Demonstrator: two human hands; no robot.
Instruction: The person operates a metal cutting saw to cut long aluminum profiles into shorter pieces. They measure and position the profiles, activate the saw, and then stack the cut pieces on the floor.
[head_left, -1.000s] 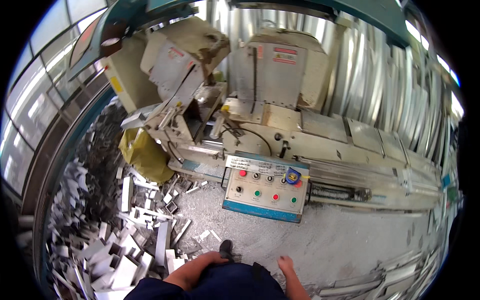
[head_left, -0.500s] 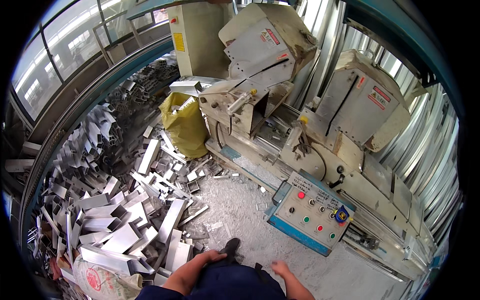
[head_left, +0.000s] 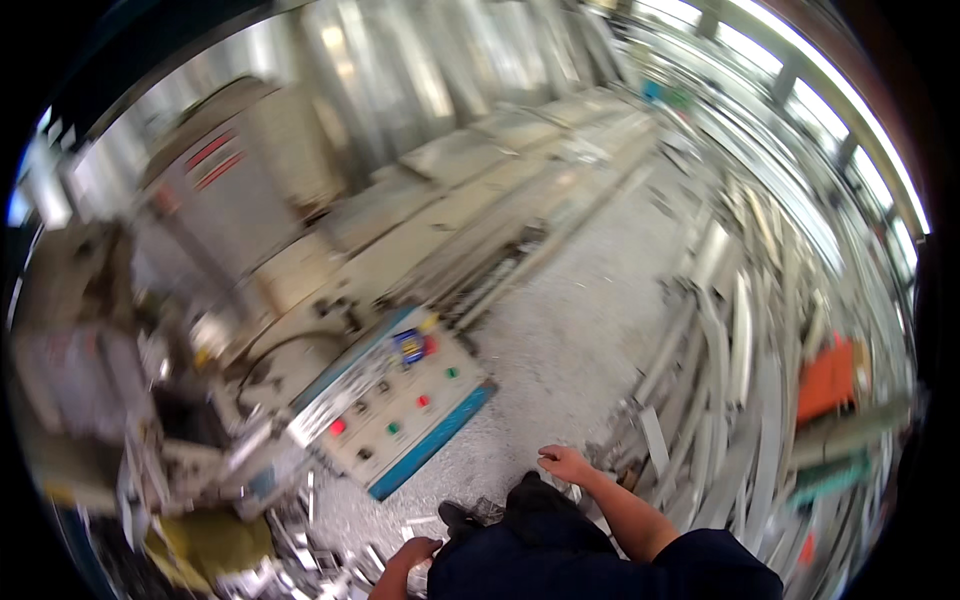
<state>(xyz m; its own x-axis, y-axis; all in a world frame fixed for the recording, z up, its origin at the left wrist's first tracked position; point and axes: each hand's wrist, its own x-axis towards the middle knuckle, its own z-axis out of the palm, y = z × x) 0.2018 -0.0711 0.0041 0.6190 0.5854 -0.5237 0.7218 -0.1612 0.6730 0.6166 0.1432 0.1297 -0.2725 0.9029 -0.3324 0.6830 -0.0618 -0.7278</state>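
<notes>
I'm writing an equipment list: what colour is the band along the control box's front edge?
The band is blue, best seen in the head view.

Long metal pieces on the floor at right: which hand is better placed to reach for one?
Probably the right hand: it is out in front, on the side of the long metal pieces, and looks empty. The left hand is across the body, farther away.
</notes>
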